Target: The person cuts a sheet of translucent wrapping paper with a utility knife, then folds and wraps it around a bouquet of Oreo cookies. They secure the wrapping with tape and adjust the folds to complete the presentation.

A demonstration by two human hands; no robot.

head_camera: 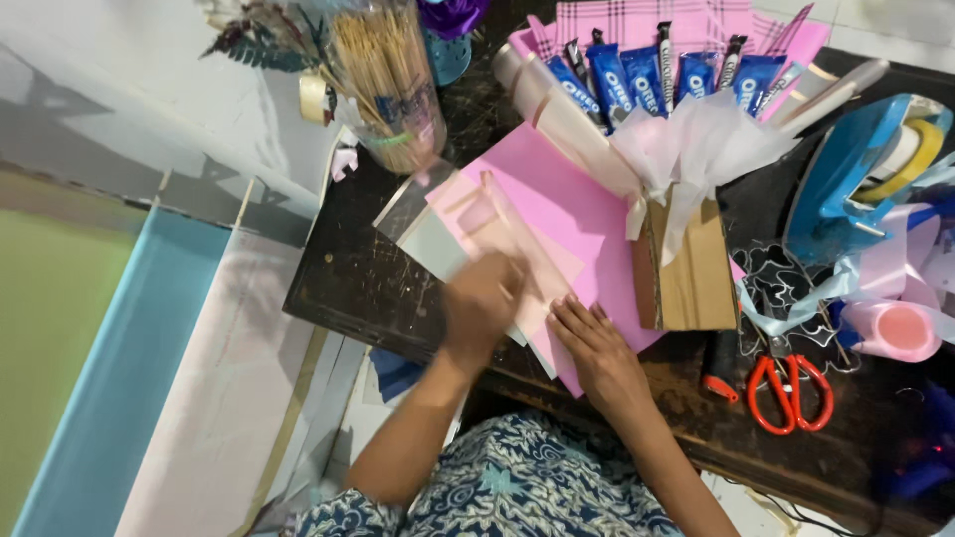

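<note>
While the pink paper sheets (557, 214) lie fanned out near the front edge of the dark wooden table (358, 278), both hands rest on them. The left hand (482, 303) is blurred; it lies on the pale sheets with fingers bent, and I cannot tell if it grips anything. The right hand (592, 343) lies flat just beside it, fingers stretched and holding nothing, pressing the bright pink sheet. Behind the sheets a snack bouquet (662, 89) lies toward the back edge, with a brown cardboard box (691, 268) at its base. Red scissors (789, 391) are near the front right corner, a blue tape dispenser (860, 169) at the right edge, and a jar of wooden skewers (388, 80) at the back left corner
</note>
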